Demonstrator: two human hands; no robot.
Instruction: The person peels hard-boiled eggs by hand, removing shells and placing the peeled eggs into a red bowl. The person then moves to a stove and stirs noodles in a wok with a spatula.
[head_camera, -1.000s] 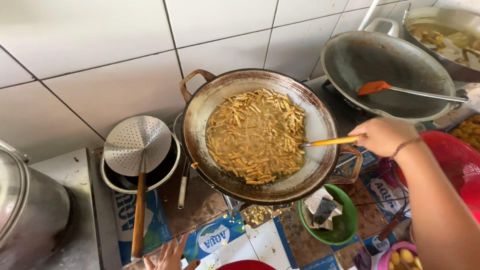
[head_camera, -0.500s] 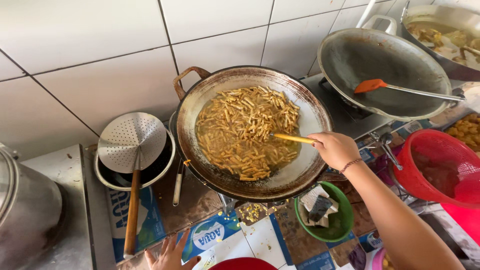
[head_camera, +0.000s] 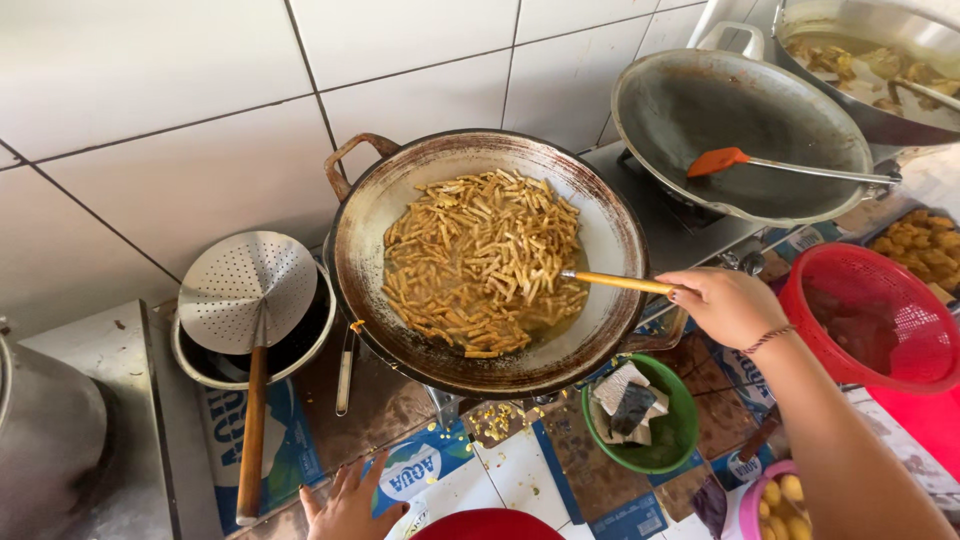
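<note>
A dark wok (head_camera: 372, 240) full of thin yellow fried strips (head_camera: 480, 255) in oil sits on a stove in the head view. My right hand (head_camera: 728, 303) grips the yellow handle of a utensil (head_camera: 615, 282) whose tip lies among the strips at the wok's right side. My left hand (head_camera: 345, 504) rests flat with fingers spread on the counter at the bottom edge, below the wok, holding nothing.
A perforated skimmer (head_camera: 248, 290) with a wooden handle lies over a pot at left. A second wok (head_camera: 740, 130) with a red spatula (head_camera: 718, 160) stands at right, beside a red basket (head_camera: 868, 315). A green bowl (head_camera: 672, 440) sits below the wok. White tiles back the stove.
My right hand has drawn the utensil down and right across the strips. The view has shifted, so the wok sits more central.
</note>
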